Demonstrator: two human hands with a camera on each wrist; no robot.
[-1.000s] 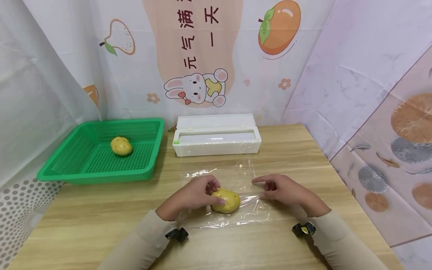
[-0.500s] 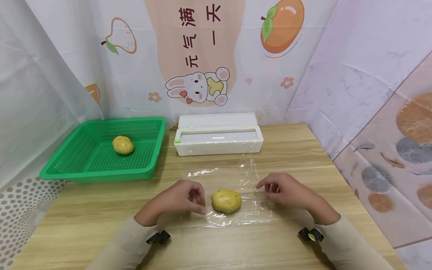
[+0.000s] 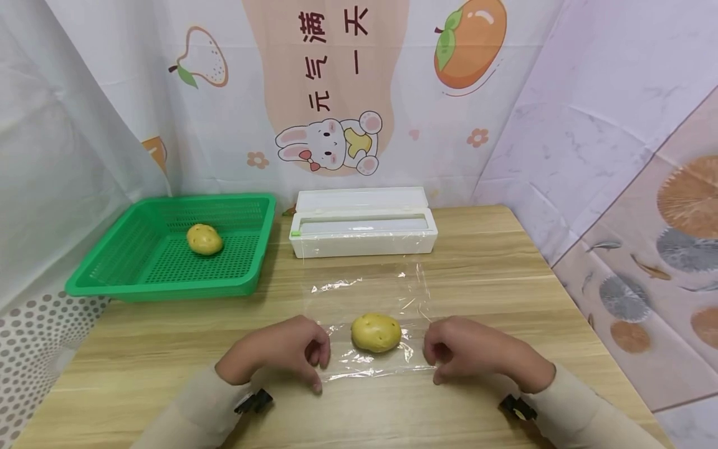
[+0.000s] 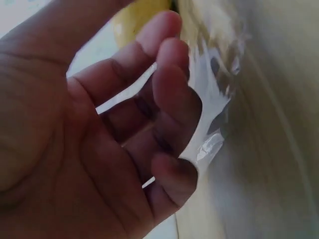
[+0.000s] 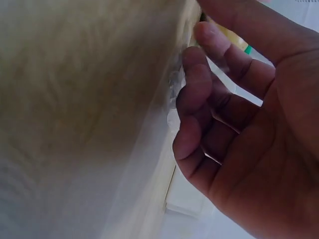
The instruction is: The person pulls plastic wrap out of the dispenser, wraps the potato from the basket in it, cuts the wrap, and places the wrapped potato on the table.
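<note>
A yellow potato (image 3: 376, 332) lies on a sheet of clear plastic wrap (image 3: 359, 365) in the middle of the table. To its left is my left hand (image 3: 283, 349), fingers loosely bent and thumb apart from them, at the sheet's near left corner. My right hand (image 3: 477, 350) is at the near right corner with its fingers bent in the same way. In the left wrist view, crinkled wrap (image 4: 212, 147) shows just beyond the fingertips, and nothing shows between fingers and thumb. The right wrist view also shows a gap between thumb and fingers.
Behind the potato stands a white wrap dispenser box (image 3: 363, 244) with its lid raised; the sheet runs out from its front. At the back left, a green plastic basket (image 3: 162, 290) holds another potato (image 3: 204, 239). A printed curtain (image 3: 224, 137) hangs behind the table.
My left hand has let go of the potato and drawn back left and nearer to me. My right hand has come down toward the sheet's near right corner. The potato stays on the wrap.
</note>
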